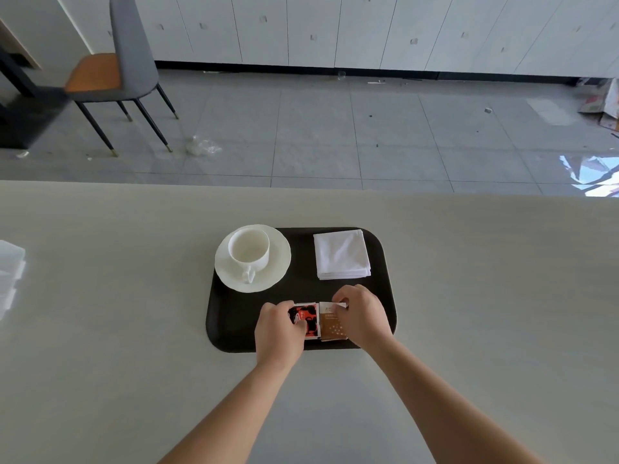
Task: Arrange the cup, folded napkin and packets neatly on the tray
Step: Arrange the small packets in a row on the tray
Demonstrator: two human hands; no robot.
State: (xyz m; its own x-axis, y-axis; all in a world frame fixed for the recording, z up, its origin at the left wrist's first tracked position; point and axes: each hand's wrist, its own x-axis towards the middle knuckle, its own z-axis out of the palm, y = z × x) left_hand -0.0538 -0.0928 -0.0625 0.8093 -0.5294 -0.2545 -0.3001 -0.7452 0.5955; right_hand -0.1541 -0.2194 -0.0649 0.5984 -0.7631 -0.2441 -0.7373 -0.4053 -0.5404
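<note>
Head view: on the pale surface (100, 296) lies a dark tray (234, 323). The cup (249, 249) on its saucer (278, 259) sits far left, the folded napkin (341, 254) far right. At the near edge, the left hand (278, 333) pinches the red packet (306, 318) and the right hand (363, 316) pinches the brown packet (330, 324), side by side, touching.

The tray (234, 316) looks like matt black plastic. The cup (249, 249) and saucer (268, 279) are glossy white ceramic. The folded napkin (341, 254) is soft white cloth or paper. The surface (100, 313) is smooth, matt, pale.
</note>
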